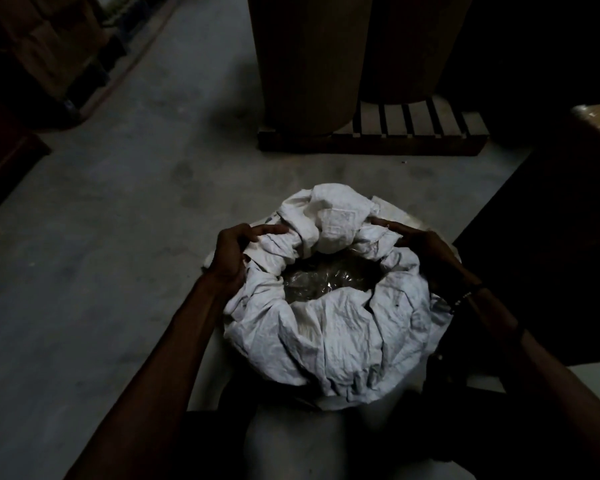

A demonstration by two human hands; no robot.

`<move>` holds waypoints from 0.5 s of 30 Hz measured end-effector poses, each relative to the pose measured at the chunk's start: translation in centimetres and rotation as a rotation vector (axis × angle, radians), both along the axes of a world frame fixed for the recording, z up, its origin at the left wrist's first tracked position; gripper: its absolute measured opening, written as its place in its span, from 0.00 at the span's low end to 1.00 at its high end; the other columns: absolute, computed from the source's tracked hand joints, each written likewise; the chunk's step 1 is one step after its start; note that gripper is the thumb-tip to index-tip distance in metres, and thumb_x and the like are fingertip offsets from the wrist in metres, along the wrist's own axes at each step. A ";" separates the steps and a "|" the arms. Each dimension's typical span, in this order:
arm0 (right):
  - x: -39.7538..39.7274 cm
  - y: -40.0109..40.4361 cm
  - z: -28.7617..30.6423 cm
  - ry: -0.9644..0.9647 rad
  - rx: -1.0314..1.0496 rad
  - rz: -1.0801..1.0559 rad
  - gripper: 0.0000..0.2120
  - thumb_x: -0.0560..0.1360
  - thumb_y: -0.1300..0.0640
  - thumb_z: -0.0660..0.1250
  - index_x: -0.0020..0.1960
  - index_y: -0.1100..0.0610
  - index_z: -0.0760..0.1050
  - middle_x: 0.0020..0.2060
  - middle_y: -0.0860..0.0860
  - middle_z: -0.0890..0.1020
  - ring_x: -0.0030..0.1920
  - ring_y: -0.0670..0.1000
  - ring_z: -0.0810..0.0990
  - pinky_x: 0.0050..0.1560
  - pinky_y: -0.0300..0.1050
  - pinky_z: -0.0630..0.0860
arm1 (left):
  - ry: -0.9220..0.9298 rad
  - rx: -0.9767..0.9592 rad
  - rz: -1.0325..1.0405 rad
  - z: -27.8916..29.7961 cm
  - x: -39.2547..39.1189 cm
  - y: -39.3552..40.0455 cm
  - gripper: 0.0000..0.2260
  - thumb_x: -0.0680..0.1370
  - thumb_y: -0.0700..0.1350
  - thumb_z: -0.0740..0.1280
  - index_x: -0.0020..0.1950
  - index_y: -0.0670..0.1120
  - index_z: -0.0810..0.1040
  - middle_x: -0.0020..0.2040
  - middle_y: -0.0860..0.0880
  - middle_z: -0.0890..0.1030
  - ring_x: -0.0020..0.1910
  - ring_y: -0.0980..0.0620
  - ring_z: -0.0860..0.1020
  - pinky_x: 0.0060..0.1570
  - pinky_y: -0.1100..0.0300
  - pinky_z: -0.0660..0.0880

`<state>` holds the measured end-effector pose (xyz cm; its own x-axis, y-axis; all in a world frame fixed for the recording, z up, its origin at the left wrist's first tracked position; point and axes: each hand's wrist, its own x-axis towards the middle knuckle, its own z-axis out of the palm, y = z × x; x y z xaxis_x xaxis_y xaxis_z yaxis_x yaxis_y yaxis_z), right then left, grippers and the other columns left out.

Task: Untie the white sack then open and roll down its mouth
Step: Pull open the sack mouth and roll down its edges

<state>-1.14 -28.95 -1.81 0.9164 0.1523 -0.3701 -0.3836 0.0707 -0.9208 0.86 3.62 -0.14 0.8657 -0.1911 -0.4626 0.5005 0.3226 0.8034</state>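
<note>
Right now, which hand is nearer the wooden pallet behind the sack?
Right. The right hand grips the far right rim of the white sack, on the side below the wooden pallet. The left hand grips the left rim, farther off.

Warehouse: concrete floor (125, 209), pallet (371, 143), cardboard drums (309, 64).

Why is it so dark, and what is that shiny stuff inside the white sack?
In the head view the room is dim, so the corners and the big rolls fade to black; the white sack is the brightest thing; the shine in its mouth is glare on clear plastic; the left hand and right hand on the rim look shadowy but not blurred.
</note>
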 end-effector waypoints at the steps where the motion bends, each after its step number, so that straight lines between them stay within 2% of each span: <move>1: -0.2 0.3 0.5 -0.029 -0.055 0.016 0.27 0.77 0.71 0.51 0.62 0.56 0.85 0.59 0.59 0.86 0.58 0.53 0.86 0.57 0.46 0.83 | 0.032 -0.053 0.001 0.0 0.0 0.1 0.27 0.67 0.43 0.57 0.62 0.32 0.78 0.61 0.30 0.80 0.63 0.31 0.77 0.70 0.42 0.70; 3: -0.1 0.3 0.7 -0.051 -0.077 -0.088 0.29 0.80 0.73 0.52 0.44 0.53 0.90 0.40 0.50 0.89 0.41 0.44 0.88 0.44 0.42 0.83 | 0.073 -0.116 -0.002 -0.3 0.3 0.4 0.30 0.71 0.44 0.54 0.68 0.29 0.73 0.66 0.27 0.75 0.67 0.29 0.73 0.74 0.39 0.65; 4: -0.1 0.5 1.3 -0.030 -0.067 -0.192 0.29 0.81 0.73 0.56 0.39 0.51 0.89 0.34 0.45 0.87 0.36 0.39 0.86 0.43 0.41 0.80 | 0.090 -0.132 0.007 -0.4 0.4 0.5 0.31 0.72 0.44 0.52 0.70 0.28 0.70 0.68 0.27 0.73 0.69 0.29 0.72 0.75 0.38 0.63; 5: -0.2 0.5 1.4 -0.040 -0.048 -0.243 0.24 0.81 0.73 0.59 0.43 0.53 0.88 0.34 0.44 0.87 0.37 0.38 0.85 0.44 0.39 0.80 | 0.112 -0.153 0.025 -0.5 0.5 0.6 0.31 0.72 0.45 0.52 0.71 0.28 0.68 0.69 0.27 0.72 0.71 0.29 0.70 0.76 0.38 0.62; 7: -0.8 1.5 2.2 -0.042 0.010 -0.125 0.15 0.84 0.67 0.57 0.56 0.62 0.83 0.41 0.49 0.89 0.44 0.42 0.88 0.46 0.37 0.83 | 0.130 -0.203 0.053 -0.7 0.5 0.7 0.31 0.72 0.45 0.54 0.71 0.28 0.68 0.70 0.28 0.72 0.72 0.30 0.70 0.76 0.40 0.62; 9: -1.3 1.8 2.7 0.040 0.065 -0.076 0.15 0.85 0.67 0.53 0.57 0.63 0.79 0.37 0.50 0.89 0.39 0.42 0.88 0.41 0.36 0.82 | 0.121 -0.221 0.101 -0.8 0.5 0.9 0.28 0.74 0.45 0.55 0.67 0.28 0.73 0.67 0.30 0.76 0.69 0.33 0.74 0.74 0.43 0.66; 11: -1.0 1.1 2.3 0.068 0.054 -0.164 0.14 0.84 0.64 0.58 0.64 0.68 0.77 0.34 0.48 0.87 0.35 0.44 0.86 0.44 0.44 0.81 | 0.116 -0.221 0.121 -0.7 0.4 1.2 0.25 0.76 0.47 0.54 0.59 0.31 0.80 0.62 0.33 0.80 0.62 0.34 0.79 0.71 0.45 0.70; 13: -0.7 0.3 2.2 0.177 0.112 -0.138 0.18 0.83 0.58 0.62 0.67 0.66 0.79 0.38 0.51 0.88 0.43 0.52 0.85 0.52 0.51 0.79 | 0.109 -0.269 0.128 -0.6 0.3 1.8 0.25 0.77 0.49 0.53 0.57 0.34 0.82 0.60 0.34 0.82 0.58 0.35 0.80 0.69 0.45 0.70; 15: -0.6 0.0 2.0 0.231 0.178 -0.068 0.18 0.83 0.58 0.58 0.66 0.62 0.81 0.45 0.56 0.89 0.48 0.53 0.87 0.54 0.50 0.83 | 0.103 -0.280 0.111 -0.8 0.5 2.4 0.24 0.77 0.48 0.54 0.59 0.35 0.81 0.62 0.34 0.81 0.61 0.35 0.79 0.70 0.44 0.70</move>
